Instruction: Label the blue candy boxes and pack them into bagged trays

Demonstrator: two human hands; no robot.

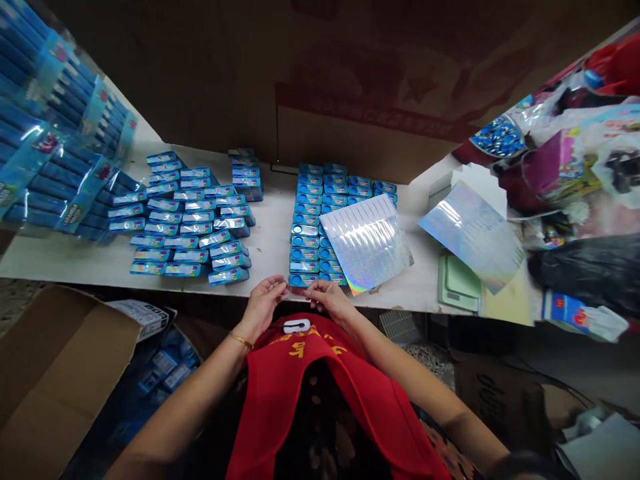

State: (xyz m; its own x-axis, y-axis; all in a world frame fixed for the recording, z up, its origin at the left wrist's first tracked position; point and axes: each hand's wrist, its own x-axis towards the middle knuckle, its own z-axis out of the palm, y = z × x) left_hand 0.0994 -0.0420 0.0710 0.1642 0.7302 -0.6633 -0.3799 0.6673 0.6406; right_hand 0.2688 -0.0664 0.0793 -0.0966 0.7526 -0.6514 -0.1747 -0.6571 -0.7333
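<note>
My left hand (pixel 264 301) and my right hand (pixel 331 297) meet at the table's front edge, a small gap between them. Both have thumb and fingers pinched together; whatever they hold is too small to make out. Just beyond them stand rows of small blue boxes (pixel 304 254), packed side by side. A sheet of shiny clear stickers (pixel 367 237) lies across the right part of these rows. To the left is a looser group of similar blue boxes (pixel 165 217).
A large carton (pixel 350 100) rises behind the table. Blue packs in clear wrap (pixel 45 160) are stacked left. Right are a second shiny sheet (pixel 470 233), a green scale (pixel 457 283) and a black bag (pixel 590 270). An open cardboard box (pixel 65 373) stands below left.
</note>
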